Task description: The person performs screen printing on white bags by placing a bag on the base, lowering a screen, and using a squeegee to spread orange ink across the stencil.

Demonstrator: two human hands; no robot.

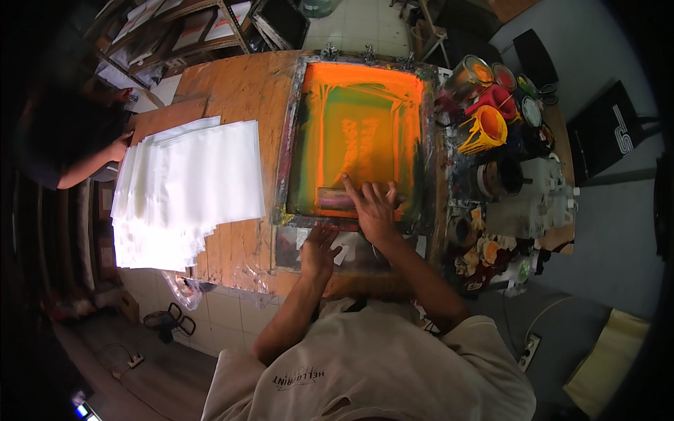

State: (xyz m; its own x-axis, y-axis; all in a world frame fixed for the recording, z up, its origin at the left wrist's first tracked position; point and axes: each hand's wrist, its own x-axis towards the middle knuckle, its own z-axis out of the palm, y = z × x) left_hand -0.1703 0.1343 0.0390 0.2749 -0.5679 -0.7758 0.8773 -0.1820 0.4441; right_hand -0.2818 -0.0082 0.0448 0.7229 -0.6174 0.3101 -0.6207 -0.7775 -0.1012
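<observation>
A screen-printing frame [286, 151] lies on the wooden table in front of me, its mesh [366, 140] smeared with orange ink over a green stencil. Near the frame's close end, a squeegee [335, 199] rests across the mesh. My right hand [377, 210] is over the squeegee's right part, gripping it, with the index finger stretched past it toward the mesh. My left hand [319, 250] is at the frame's front edge, fingers apart and nothing seen in them; whether the fingertips touch the edge I cannot tell. Small pale pieces [340, 254] lie beside it, under the frame's near side.
Left on the wooden table [239, 88] lies a fanned stack of white sheets [189, 182], with another person's arm [95, 165] at its far side. Ink cans [484, 130], a dark pot [500, 175] and plastic jugs [537, 193] crowd the right. Metal clamps [368, 53] line the frame's far edge.
</observation>
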